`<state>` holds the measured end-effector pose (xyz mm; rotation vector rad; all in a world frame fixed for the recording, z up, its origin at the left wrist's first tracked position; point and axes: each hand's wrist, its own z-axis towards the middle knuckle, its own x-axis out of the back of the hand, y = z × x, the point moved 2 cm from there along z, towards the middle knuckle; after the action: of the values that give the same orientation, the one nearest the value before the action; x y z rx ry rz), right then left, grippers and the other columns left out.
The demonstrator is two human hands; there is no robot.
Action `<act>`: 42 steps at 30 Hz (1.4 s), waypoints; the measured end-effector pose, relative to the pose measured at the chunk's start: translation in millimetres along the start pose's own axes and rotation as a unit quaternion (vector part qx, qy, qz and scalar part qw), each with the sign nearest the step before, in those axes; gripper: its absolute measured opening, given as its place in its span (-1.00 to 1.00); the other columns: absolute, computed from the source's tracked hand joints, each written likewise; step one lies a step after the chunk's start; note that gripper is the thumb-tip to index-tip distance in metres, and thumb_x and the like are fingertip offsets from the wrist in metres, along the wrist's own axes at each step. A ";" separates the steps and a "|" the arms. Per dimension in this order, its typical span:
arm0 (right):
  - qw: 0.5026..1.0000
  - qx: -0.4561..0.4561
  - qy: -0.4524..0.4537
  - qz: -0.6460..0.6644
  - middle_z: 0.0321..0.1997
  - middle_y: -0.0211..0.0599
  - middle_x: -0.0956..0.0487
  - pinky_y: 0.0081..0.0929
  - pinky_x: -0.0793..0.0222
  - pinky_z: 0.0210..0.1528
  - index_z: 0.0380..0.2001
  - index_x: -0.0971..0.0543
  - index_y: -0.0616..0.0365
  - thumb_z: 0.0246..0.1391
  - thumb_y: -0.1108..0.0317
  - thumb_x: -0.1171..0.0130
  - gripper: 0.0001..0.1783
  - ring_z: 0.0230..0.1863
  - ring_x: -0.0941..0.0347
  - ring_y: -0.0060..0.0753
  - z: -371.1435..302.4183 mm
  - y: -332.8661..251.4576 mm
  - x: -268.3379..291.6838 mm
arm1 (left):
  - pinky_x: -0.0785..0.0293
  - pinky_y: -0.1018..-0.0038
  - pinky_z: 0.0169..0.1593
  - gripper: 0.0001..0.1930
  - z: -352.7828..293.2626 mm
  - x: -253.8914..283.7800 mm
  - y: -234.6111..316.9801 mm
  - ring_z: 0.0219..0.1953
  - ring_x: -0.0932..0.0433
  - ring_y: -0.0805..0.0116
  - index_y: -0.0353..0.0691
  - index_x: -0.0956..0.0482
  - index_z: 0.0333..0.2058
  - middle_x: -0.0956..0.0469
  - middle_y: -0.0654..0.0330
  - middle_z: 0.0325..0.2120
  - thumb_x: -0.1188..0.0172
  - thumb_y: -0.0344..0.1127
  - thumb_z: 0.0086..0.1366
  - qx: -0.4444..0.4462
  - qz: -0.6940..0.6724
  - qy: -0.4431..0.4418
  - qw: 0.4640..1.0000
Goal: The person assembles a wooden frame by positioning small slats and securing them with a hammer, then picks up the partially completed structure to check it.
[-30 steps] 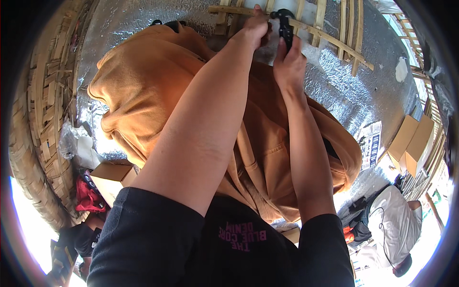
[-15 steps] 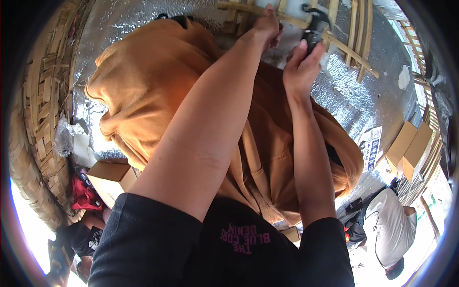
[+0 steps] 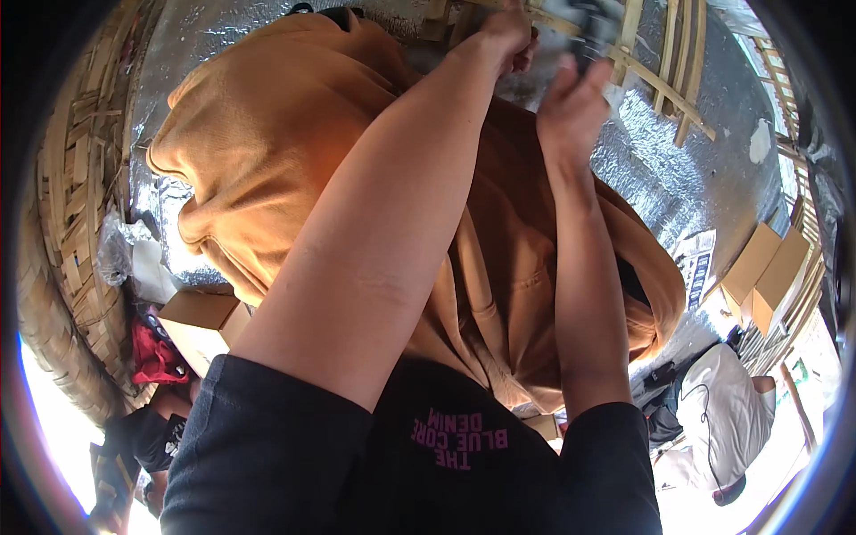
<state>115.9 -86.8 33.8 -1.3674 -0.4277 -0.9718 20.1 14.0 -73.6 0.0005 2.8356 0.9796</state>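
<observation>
My right hand grips the handle of a black claw hammer, whose head is smeared by motion at the top edge. Just left of it, my left hand has its fingers curled against the light bamboo slats. What those fingers pinch, if anything, is hidden. The slats cross one another as a lattice, and part of it runs out of the picture. Below both forearms, a brown cloth garment spreads in folds over my lap.
Silver foil sheeting lies under the slats. Woven bamboo lines the left. Cardboard boxes stand at left and right. A red bag lies at lower left. Other people are at the lower right and lower left.
The hammer and my right hand have shifted slightly up and right, the hammer now more blurred. My left hand sits a little higher in the picture, still at the slats.
</observation>
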 end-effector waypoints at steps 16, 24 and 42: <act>0.998 -0.038 -0.049 0.007 -0.40 0.22 -0.61 0.08 -0.45 -0.35 -0.15 -0.43 0.21 0.34 0.16 -0.06 -0.70 -0.32 -0.59 0.35 -1.9 9.2 -5.0 | -0.13 0.25 -0.61 -0.36 19.6 -1.0 0.1 -0.77 -0.07 0.30 -0.15 -0.46 -0.40 -0.32 0.20 -0.68 0.35 0.26 0.53 -0.025 -0.051 -0.007 0.998; 0.991 -0.037 0.017 0.124 -0.39 0.29 -0.61 0.12 -0.44 -0.32 -0.04 -0.43 0.24 0.36 0.18 -0.03 -0.67 -0.32 -0.57 0.40 -11.5 1.3 0.2 | -0.15 0.25 -0.60 -0.38 13.0 -4.6 -2.0 -0.76 -0.09 0.29 -0.16 -0.46 -0.35 -0.33 0.19 -0.67 0.34 0.26 0.53 -0.020 -0.041 -0.032 0.998; 0.997 0.019 0.031 0.073 -0.40 0.29 -0.61 0.10 -0.45 -0.39 -0.06 -0.41 0.22 0.33 0.22 -0.08 -0.71 -0.33 -0.58 0.40 -10.7 5.7 -10.3 | -0.20 0.25 -0.60 -0.41 13.4 -3.0 0.7 -0.76 -0.14 0.28 -0.17 -0.46 -0.24 -0.35 0.16 -0.64 0.33 0.24 0.53 -0.028 -0.036 -0.044 0.998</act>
<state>111.6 -94.0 20.2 -1.3124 -0.2933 -0.8795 24.8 22.6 -83.2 -0.0638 2.7082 1.0171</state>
